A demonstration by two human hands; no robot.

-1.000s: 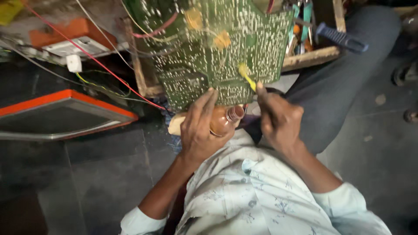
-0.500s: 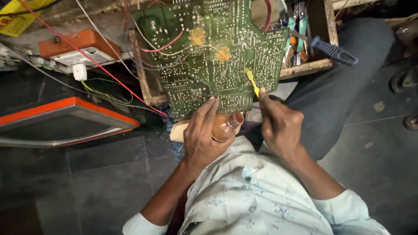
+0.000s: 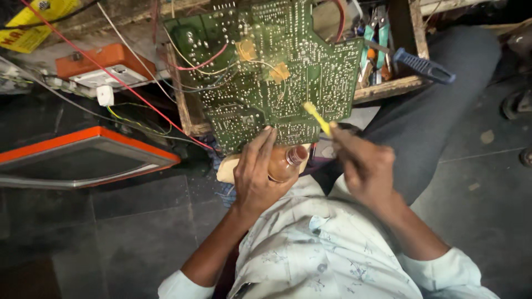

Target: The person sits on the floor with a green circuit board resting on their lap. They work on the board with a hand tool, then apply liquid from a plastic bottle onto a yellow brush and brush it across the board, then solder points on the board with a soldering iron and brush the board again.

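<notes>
A large green circuit board [image 3: 266,72] leans solder side up in front of me, with coloured wires running over it. My left hand [image 3: 256,176] grips a small amber glass bottle [image 3: 285,161] just below the board's lower edge; the bottle's open mouth points right. My right hand [image 3: 363,166] pinches a thin yellow brush [image 3: 317,117] whose tip rests against the board's lower right area.
An orange-framed flat unit [image 3: 83,158] lies on the dark floor at left. A wooden crate [image 3: 407,55] behind the board holds pliers and a blue-handled tool [image 3: 424,65]. An orange box [image 3: 102,63] and loose wires sit at upper left. My dark trouser leg [image 3: 438,105] stretches right.
The view has shifted so the board sits lower and fuller in frame. My right hand has lifted the yellow brush slightly up against the board. The left hand still holds the bottle.
</notes>
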